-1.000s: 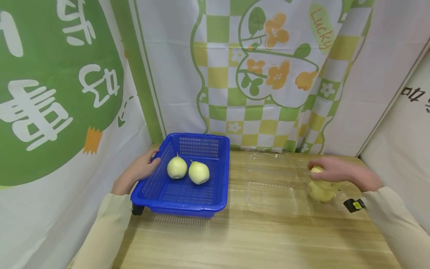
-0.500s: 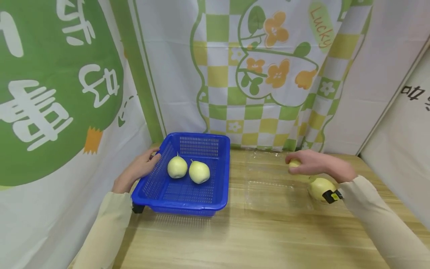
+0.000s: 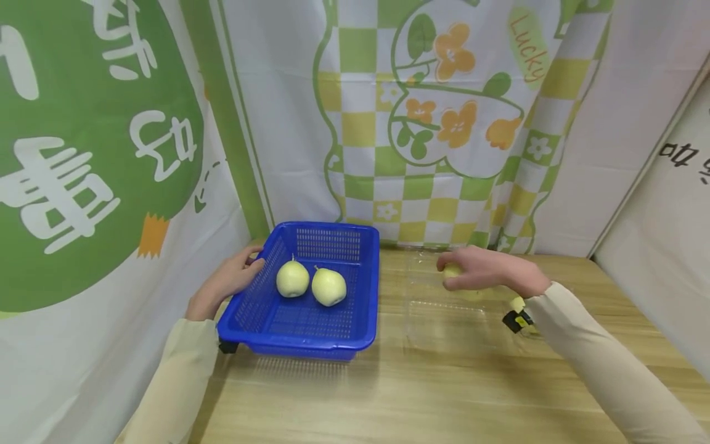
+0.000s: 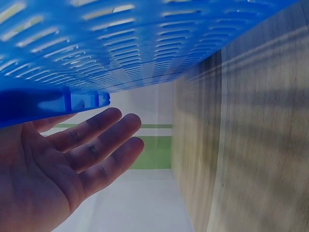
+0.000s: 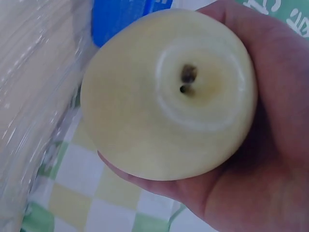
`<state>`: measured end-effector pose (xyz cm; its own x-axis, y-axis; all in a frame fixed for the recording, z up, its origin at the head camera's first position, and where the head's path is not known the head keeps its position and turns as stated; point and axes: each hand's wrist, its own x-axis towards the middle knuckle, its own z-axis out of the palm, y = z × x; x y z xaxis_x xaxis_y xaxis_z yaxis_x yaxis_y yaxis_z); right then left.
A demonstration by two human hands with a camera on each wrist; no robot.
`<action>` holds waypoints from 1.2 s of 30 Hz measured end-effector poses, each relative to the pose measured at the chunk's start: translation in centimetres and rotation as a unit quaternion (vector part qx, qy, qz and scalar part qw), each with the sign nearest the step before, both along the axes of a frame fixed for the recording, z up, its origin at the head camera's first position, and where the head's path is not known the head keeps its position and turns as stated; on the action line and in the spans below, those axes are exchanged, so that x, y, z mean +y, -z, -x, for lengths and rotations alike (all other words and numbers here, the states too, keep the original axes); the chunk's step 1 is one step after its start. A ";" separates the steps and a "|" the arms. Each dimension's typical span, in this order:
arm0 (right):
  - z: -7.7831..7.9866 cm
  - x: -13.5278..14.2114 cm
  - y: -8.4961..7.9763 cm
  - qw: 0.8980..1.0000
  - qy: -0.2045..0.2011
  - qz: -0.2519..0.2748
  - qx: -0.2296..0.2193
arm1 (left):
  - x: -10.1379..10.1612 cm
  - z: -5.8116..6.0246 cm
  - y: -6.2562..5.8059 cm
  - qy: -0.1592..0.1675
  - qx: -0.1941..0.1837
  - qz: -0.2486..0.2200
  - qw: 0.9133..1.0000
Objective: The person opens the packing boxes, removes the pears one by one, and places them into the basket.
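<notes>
A blue plastic basket (image 3: 363,290) stands on the wooden table with two pale yellow-green pears inside, a left pear (image 3: 292,279) and a right pear (image 3: 329,287). My left hand (image 3: 235,274) rests at the basket's left rim. In the left wrist view its fingers (image 4: 108,150) extend loosely below the rim, outside the slotted wall. Above the clear plastic tray (image 3: 446,320), my right hand (image 3: 479,270) grips another pear (image 5: 159,96), its blossom end towards the right wrist camera. The fingers wrap round that pear's sides.
One more pear (image 3: 517,304) lies at the right end of the clear tray, mostly hidden by the right wrist. A checked curtain (image 3: 432,203) hangs along the table's back edge. Wooden tabletop (image 3: 388,401) extends in front of basket and tray.
My right hand has lifted a pear from the right end of the tray and carried it left over the tray. The left hand and basket stay in place.
</notes>
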<state>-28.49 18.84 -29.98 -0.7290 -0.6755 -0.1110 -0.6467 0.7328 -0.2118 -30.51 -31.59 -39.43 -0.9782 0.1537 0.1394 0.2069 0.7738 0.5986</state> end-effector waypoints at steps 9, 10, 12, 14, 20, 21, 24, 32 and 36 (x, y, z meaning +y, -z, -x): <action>0.4 -3.9 -0.4 1.000 -0.013 -0.021 -0.016 | -0.1 -0.1 0.2 -0.003 -0.008 -0.003 1.000; 0.6 -4.3 -0.4 0.999 -0.017 -0.024 -0.015 | -0.2 -0.1 0.2 -0.003 -0.004 -0.001 1.000; 0.9 -5.1 -0.5 0.999 -0.023 -0.028 -0.009 | -0.2 0.0 0.2 -0.006 -0.003 0.003 1.000; 1.3 -5.8 -0.6 0.999 -0.031 -0.022 -0.007 | -0.1 0.0 0.2 -0.006 -0.004 0.006 1.000; 1.5 -7.9 -0.6 0.999 -0.040 -0.018 0.004 | -0.1 0.1 0.3 -0.006 -0.005 0.020 1.000; 1.4 -8.2 -0.6 0.999 -0.043 -0.017 0.005 | -0.1 0.1 0.3 -0.006 -0.003 0.025 1.000; 1.3 -9.2 -0.4 0.998 -0.062 -0.009 0.007 | -0.1 0.2 0.5 -0.009 -0.001 0.033 0.999; 0.8 -12.4 -0.4 0.996 -0.090 -0.011 0.018 | 0.0 0.1 0.6 -0.007 -0.002 0.019 1.000; 0.5 -14.2 -0.7 0.993 -0.109 -0.020 0.029 | 0.1 0.1 0.4 -0.004 -0.001 0.010 1.000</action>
<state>-28.94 4.63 -29.23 -0.5726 -0.8133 -0.1037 -0.8006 0.5819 -0.1430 -30.62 -31.50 -39.80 -0.9796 0.1486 0.1351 0.1998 0.7876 0.5829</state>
